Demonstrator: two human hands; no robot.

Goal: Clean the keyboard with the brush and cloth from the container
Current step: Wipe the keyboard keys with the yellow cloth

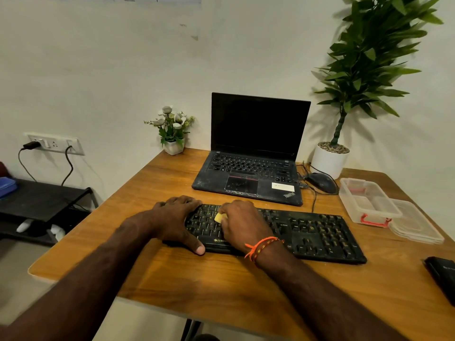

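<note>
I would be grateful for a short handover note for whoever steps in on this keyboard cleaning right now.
Left hand: rests on the left end of the black keyboard, thumb over its front edge, steadying it.
Right hand: grips a small yellow item, pressed onto the keys left of centre; whether it is cloth or brush I cannot tell.
Container: open at the right of the table, its lid beside it; it looks empty.
Done: container opened, tool taken out.
Left: the remaining keys to the right; the second tool is not in view.
</note>
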